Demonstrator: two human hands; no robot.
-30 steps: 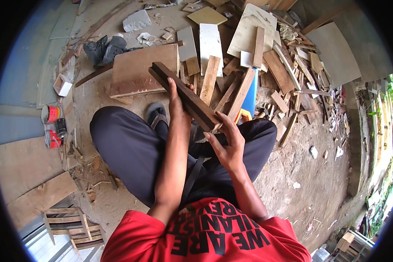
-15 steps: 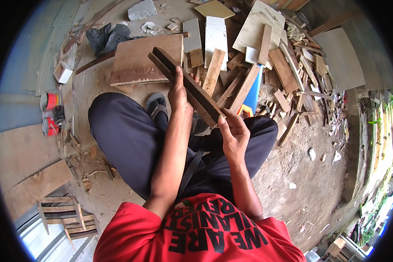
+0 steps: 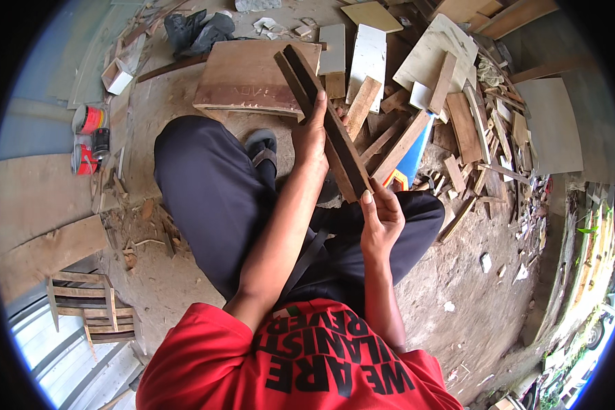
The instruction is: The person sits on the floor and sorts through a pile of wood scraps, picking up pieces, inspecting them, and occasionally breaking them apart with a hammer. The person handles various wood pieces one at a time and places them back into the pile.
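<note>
Two long brown wooden strips (image 3: 346,152) lie side by side in my hands, slanting from far left to near right above my lap. My left hand (image 3: 311,140) is closed around them near the middle, thumb along the near face and fingertips showing on the far side. The near end sits between the thumb and fingers of my right hand (image 3: 383,225). Dark faces show on the strips. Beyond their far end stands a low brown wooden box or panel (image 3: 253,75).
A blue handsaw (image 3: 415,152) lies partly under wood at my right knee. Several boards and offcuts (image 3: 465,126) are piled at the far right. Red cans (image 3: 86,159) stand at the left, a black plastic bag (image 3: 198,34) at the back. A slatted wooden piece (image 3: 85,301) is near left.
The view has shifted, so the surroundings sit lower left to right differently in the picture. Both hands keep their hold on the strips, which look slightly steeper.
</note>
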